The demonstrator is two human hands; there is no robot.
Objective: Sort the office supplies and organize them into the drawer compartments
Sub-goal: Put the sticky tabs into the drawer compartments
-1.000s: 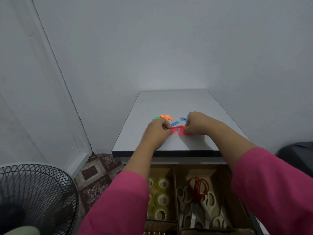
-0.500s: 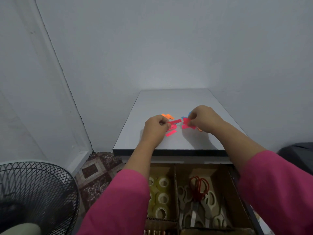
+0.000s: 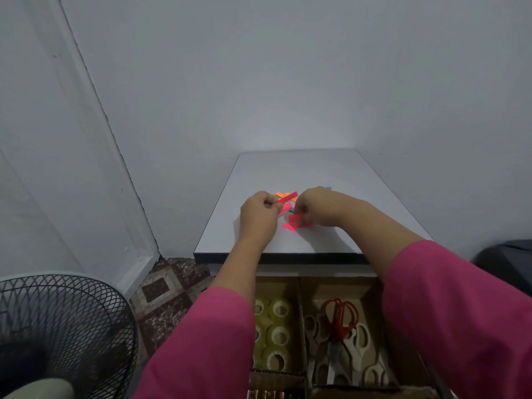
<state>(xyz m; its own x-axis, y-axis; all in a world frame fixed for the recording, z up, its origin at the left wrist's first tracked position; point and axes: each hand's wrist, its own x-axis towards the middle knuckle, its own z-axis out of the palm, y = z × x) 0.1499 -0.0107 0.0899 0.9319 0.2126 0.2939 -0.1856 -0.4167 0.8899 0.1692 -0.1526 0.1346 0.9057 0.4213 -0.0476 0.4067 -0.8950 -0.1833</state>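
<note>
Small coloured sticky tabs lie on the grey table (image 3: 302,174). My left hand (image 3: 257,216) pinches one pink tab (image 3: 288,197) and holds it slightly above the surface. My right hand (image 3: 319,207) pinches a bunch of pink tabs (image 3: 295,221) low on the table. Orange tabs (image 3: 280,194) lie behind the held pink one, and a blue tab (image 3: 328,188) peeks out past my right hand. Below the table edge the open drawer (image 3: 299,295) shows cardboard compartments.
The drawer's left compartment holds several clear tape rolls (image 3: 277,335); the right one holds scissors, one with red handles (image 3: 339,315). A black fan grille (image 3: 60,329) stands at the lower left. Grey walls close the table's back and right sides. Patterned floor (image 3: 169,289) lies left.
Both hands drew a little nearer to me on the table. My right hand lowered its bunch of pink tabs onto the surface; my left hand still pinches its single pink tab.
</note>
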